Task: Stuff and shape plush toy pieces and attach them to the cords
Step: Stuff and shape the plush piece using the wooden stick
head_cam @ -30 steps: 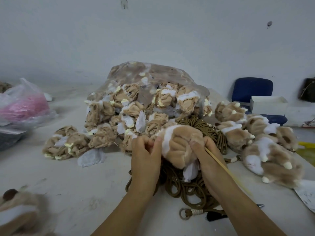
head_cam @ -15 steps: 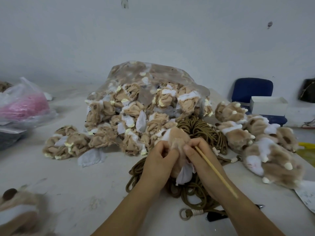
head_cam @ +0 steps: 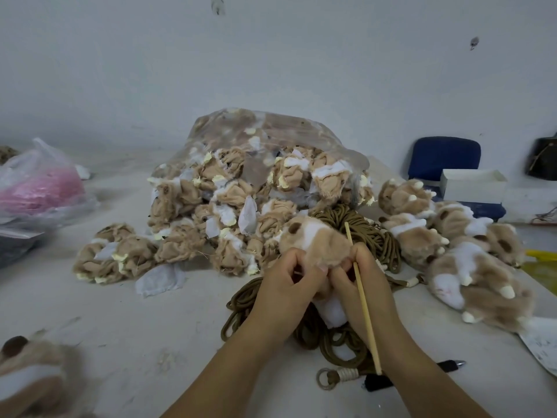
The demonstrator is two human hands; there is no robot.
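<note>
While knuckles-up, left hand (head_cam: 286, 289) beside right hand (head_cam: 366, 292).

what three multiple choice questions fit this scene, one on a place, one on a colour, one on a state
1. Where does the brown cord lie?
A. in the pink bag
B. on the table, in front of the person
C. on the chair

2. What colour is the chair?
A. red
B. green
C. blue

3. What is the right hand doing?
A. resting flat and empty
B. holding a thin stick while pinching the plush paw
C. writing with a pen

Answers:
1 B, its coils spread on the table below the wrists.
2 C, its back and seat are dark blue.
3 B, the stick runs along its fingers, which pinch the paw together with the left hand.
</note>
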